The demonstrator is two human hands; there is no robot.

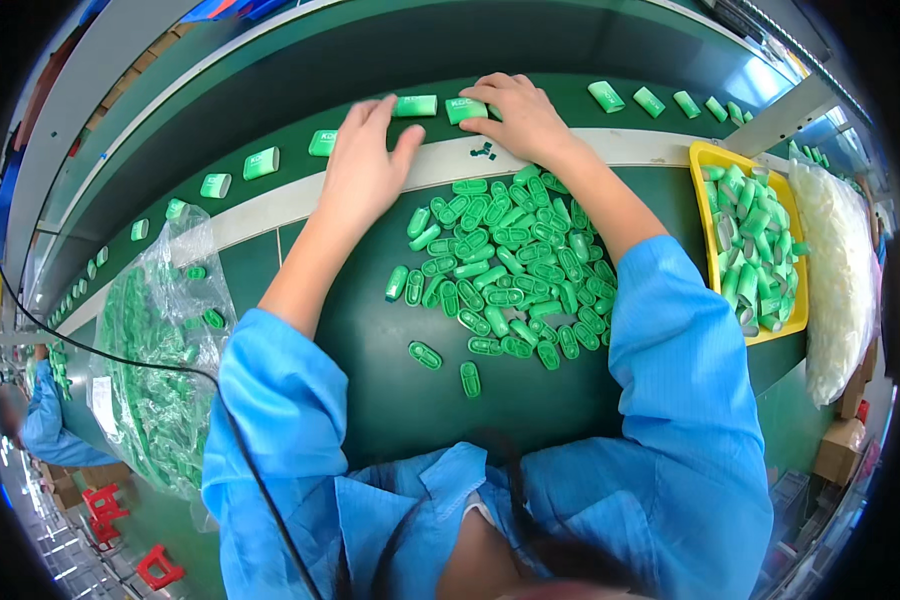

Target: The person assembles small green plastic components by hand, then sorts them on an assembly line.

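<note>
On a green conveyor belt at the far side, my right hand point(520, 118) pinches a short green sleeve-shaped casing point(465, 110) between thumb and fingers. My left hand point(365, 165) is open, thumb apart from the fingers, over the belt's near rail. Just beyond its fingertips lies another green casing point(417, 105); one more green casing point(322, 143) sits to its left, partly hidden by the hand. Between my forearms, a heap of small oval green plastic caps point(515, 250) is spread on the dark green table point(390, 400).
More green casings point(261, 162) line the belt both ways. At right stand a yellow tray point(705, 155) of casings and a bulging translucent bag point(830, 280). A clear plastic bag point(160, 340) of green parts lies left, crossed by a black cable point(150, 362). Another person's blue sleeve point(55, 425) shows far left.
</note>
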